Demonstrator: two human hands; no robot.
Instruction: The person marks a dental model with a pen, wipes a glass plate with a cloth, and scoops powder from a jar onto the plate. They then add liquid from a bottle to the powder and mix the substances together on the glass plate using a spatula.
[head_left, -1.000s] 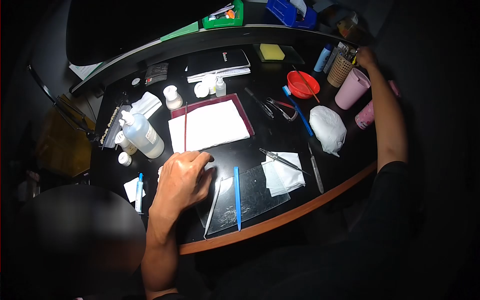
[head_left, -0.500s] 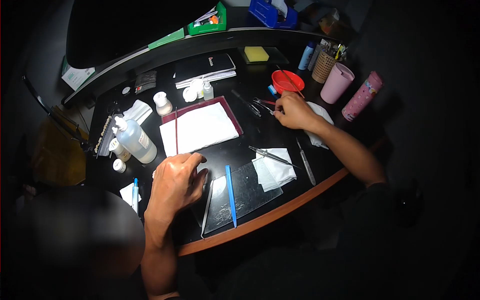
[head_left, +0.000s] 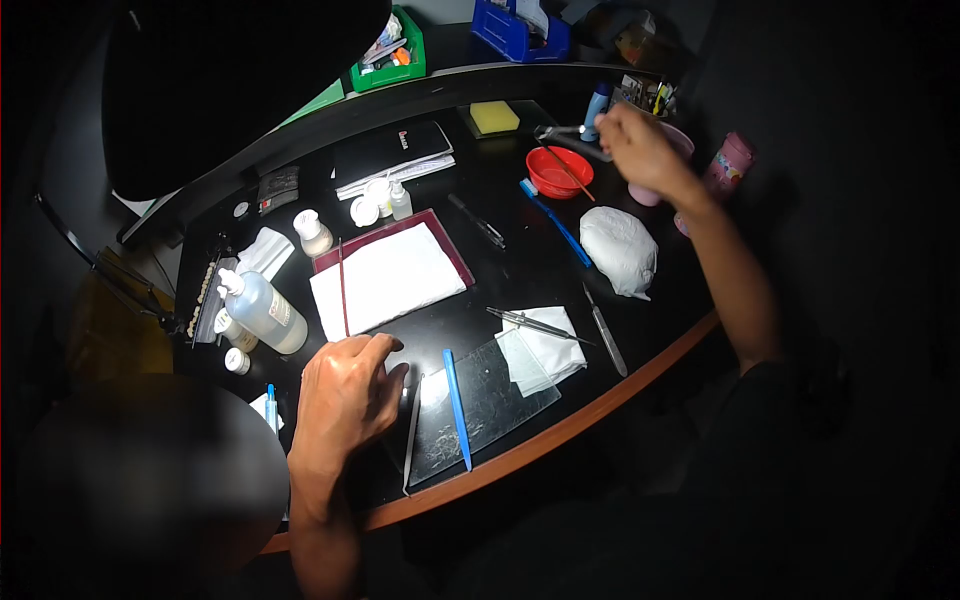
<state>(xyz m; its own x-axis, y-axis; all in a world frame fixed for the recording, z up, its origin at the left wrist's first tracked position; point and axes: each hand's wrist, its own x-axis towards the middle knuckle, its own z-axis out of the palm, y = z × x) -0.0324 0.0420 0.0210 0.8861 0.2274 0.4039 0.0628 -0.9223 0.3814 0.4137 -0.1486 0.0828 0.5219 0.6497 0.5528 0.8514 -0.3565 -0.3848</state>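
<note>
My left hand (head_left: pixel 350 395) rests palm-down near the front edge, left of a blue stick tool (head_left: pixel 457 410) on a glass plate (head_left: pixel 490 400); its fingers are loosely bent, thumb and index apart, with nothing visible between them. At the back right, slightly blurred, my right hand (head_left: pixel 640 150) is closed on a metal tool (head_left: pixel 562 131) that points left above the red bowl (head_left: pixel 562 172). A thin brush lies across that bowl. In front of the bowl are a blue toothbrush (head_left: pixel 556 222) and a white wrapped bundle (head_left: pixel 618 250).
White cloth (head_left: pixel 390 280) covers a maroon tray in the middle. A pump bottle (head_left: pixel 265 312) and small jars stand left. Tweezers lie on tissue (head_left: pixel 555 365), beside a knife (head_left: pixel 605 330). A pink cup and flask (head_left: pixel 733 165) stand right; a yellow sponge (head_left: pixel 494 117) is at the back.
My right hand has moved up and back with the metal tool, uncovering the toothbrush and bundle. My left hand stays in much the same place. The view has shifted slightly.
</note>
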